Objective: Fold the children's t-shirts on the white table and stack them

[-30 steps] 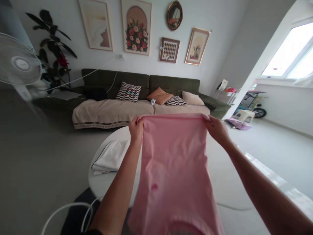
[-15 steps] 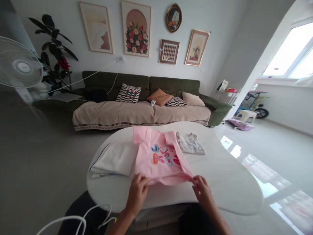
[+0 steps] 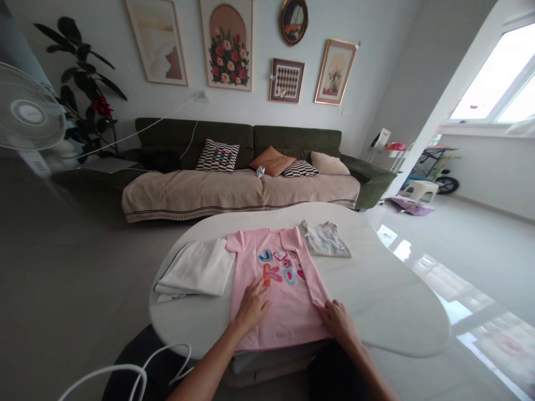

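Observation:
A pink T-shirt [image 3: 284, 317] with colourful lettering lies spread on the white table, its collar toward the sofa and its hem at the near edge. Its right side and right sleeve look turned inward. My left hand [image 3: 253, 304] rests on the shirt's front just below the print, fingers stretched out and apart. At the lower right edge, my right hand [image 3: 336, 319] has its fingers closed on the shirt's fabric. A folded white garment [image 3: 200, 267] with a dark edge lies left of the shirt. A folded grey patterned garment [image 3: 325, 239] lies to its right.
The white oval table [image 3: 388, 301] has a rounded edge close to my legs. A white cable [image 3: 125, 367] loops at the lower left. Beyond the table stands a green sofa [image 3: 296, 139] with cushions and a beige cover. A fan [image 3: 31, 111] is at the left.
The T-shirt has come down flat and nearer to me, its hem now at the table's edge. My left hand has let go of the hem and moved onto the shirt's front.

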Demonstrator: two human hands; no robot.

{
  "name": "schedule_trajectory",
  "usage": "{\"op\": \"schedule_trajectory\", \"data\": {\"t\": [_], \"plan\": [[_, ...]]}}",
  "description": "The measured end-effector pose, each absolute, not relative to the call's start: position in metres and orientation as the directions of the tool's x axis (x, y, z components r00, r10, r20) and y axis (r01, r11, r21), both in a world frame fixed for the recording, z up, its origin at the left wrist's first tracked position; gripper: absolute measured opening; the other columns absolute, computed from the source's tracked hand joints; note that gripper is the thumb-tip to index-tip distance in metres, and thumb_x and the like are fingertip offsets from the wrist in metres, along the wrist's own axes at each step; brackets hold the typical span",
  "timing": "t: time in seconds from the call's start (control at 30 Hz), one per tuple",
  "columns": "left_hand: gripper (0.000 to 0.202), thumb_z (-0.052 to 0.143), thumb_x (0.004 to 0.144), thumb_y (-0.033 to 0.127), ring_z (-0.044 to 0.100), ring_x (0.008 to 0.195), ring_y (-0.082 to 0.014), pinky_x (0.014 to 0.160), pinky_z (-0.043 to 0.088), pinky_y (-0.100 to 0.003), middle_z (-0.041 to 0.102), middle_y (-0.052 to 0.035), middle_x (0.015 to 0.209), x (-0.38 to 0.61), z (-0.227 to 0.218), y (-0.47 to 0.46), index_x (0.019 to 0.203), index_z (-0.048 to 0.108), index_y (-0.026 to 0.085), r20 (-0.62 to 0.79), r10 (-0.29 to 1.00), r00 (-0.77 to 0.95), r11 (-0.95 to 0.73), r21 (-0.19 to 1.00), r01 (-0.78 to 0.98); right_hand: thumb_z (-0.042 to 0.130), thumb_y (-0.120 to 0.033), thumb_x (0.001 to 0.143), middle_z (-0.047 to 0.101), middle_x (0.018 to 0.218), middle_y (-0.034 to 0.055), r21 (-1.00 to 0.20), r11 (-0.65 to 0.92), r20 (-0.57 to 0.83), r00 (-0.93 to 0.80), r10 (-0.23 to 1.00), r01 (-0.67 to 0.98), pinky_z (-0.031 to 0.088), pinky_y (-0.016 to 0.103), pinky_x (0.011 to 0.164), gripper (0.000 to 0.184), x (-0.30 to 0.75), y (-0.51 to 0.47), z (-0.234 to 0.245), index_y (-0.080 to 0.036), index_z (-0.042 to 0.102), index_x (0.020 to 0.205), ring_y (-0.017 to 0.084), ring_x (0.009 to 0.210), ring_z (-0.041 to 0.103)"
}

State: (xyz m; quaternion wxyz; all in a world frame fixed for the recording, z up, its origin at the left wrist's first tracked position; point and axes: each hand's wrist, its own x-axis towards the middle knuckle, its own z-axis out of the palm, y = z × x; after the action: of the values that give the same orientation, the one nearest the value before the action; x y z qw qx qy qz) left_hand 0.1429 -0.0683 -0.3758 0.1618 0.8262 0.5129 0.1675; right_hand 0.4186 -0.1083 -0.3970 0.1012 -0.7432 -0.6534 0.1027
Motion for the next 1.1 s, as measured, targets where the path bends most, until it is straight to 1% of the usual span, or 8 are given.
{"op": "schedule_trajectory", "data": {"t": [0.13,0.27,0.4,0.5,0.6,0.87,0.97,1.1], "plan": [[0.052,0.043,0.083,0.039,0.016,0.131,-0.0269,0.102,0.019,-0.046,0.024,-0.0032,0.143,0.142,-0.402,-0.044,0.132,0.031,0.031,0.059,0.924,0.377,-0.375,0.321,0.87,0.03,-0.041,0.082,0.061,0.066,0.0045,-0.412,-0.266,-0.052,0.269,0.962,0.872,0.04,0.025,0.057,0.035,0.461,-0.107,-0.394,-0.019,0.055,0.07,0.018,0.066,0.058],[0.052,0.038,0.084,0.045,0.014,0.131,-0.0264,0.103,0.014,-0.047,0.02,-0.0011,0.144,0.135,-0.417,-0.041,0.134,0.025,0.036,0.103,0.929,0.356,-0.371,0.263,0.891,0.033,-0.038,0.079,0.062,0.084,0.011,-0.302,-0.517,0.031,0.55,0.835,0.801,0.043,0.03,0.057,0.034,0.507,-0.11,-0.407,-0.017,0.055,0.094,0.022,0.069,0.059],[0.054,0.038,0.083,0.047,0.009,0.132,-0.0283,0.102,0.009,-0.053,0.016,0.0007,0.145,0.137,-0.42,-0.04,0.134,0.021,0.039,0.094,0.941,0.324,-0.337,0.259,0.905,0.031,-0.029,0.081,0.056,0.107,0.0128,-0.216,-0.211,0.229,0.26,0.938,0.953,0.044,0.034,0.076,0.035,0.47,-0.075,-0.411,-0.018,0.054,0.106,0.023,0.093,0.055],[0.054,0.037,0.083,0.048,0.008,0.132,-0.0284,0.101,0.006,-0.055,0.016,0.0033,0.145,0.138,-0.419,-0.039,0.133,0.017,0.041,0.093,0.942,0.323,-0.336,0.285,0.898,0.034,-0.028,0.082,0.041,0.132,0.0075,-0.135,0.104,0.245,-0.068,0.967,0.985,0.033,0.039,0.094,0.034,0.42,-0.028,-0.405,-0.023,0.055,0.109,0.024,0.123,0.033],[0.056,0.038,0.082,0.049,0.009,0.132,-0.0293,0.101,0.006,-0.056,0.015,0.0043,0.145,0.136,-0.416,-0.04,0.133,0.016,0.042,0.087,0.94,0.331,-0.341,0.312,0.887,0.037,-0.026,0.082,0.022,0.143,0.0065,-0.041,0.117,0.163,-0.108,0.981,0.992,0.025,0.048,0.097,0.035,0.394,0.015,-0.401,-0.022,0.054,0.113,0.028,0.131,0.013],[0.059,0.038,0.082,0.05,0.009,0.132,-0.0298,0.102,0.007,-0.057,0.011,0.0051,0.145,0.137,-0.406,-0.043,0.134,0.011,0.041,0.063,0.942,0.329,-0.333,0.3,0.894,0.035,-0.014,0.079,0.037,0.135,0.0088,-0.046,0.305,-0.019,-0.306,0.952,0.951,0.031,0.044,0.093,0.035,0.434,0.08,-0.38,-0.019,0.061,0.101,0.026,0.121,0.033],[0.059,0.038,0.082,0.05,0.007,0.132,-0.03,0.102,0.006,-0.057,0.01,0.005,0.146,0.137,-0.406,-0.043,0.134,0.01,0.041,0.054,0.942,0.331,-0.331,0.305,0.893,0.031,-0.016,0.081,0.033,0.137,0.0121,-0.131,0.048,0.132,-0.031,0.991,0.99,0.035,0.042,0.091,0.043,0.46,0.09,-0.374,-0.016,0.049,0.119,0.027,0.117,0.039],[0.058,0.036,0.083,0.049,0.006,0.132,-0.0294,0.102,0.006,-0.057,0.01,0.0053,0.146,0.137,-0.408,-0.043,0.134,0.01,0.041,0.056,0.942,0.332,-0.332,0.311,0.891,0.028,-0.026,0.084,0.024,0.138,0.023,-0.264,-0.374,0.292,0.444,0.847,0.889,0.033,0.044,0.092,0.051,0.449,0.083,-0.381,-0.005,0.032,0.131,0.034,0.124,0.029]]}}
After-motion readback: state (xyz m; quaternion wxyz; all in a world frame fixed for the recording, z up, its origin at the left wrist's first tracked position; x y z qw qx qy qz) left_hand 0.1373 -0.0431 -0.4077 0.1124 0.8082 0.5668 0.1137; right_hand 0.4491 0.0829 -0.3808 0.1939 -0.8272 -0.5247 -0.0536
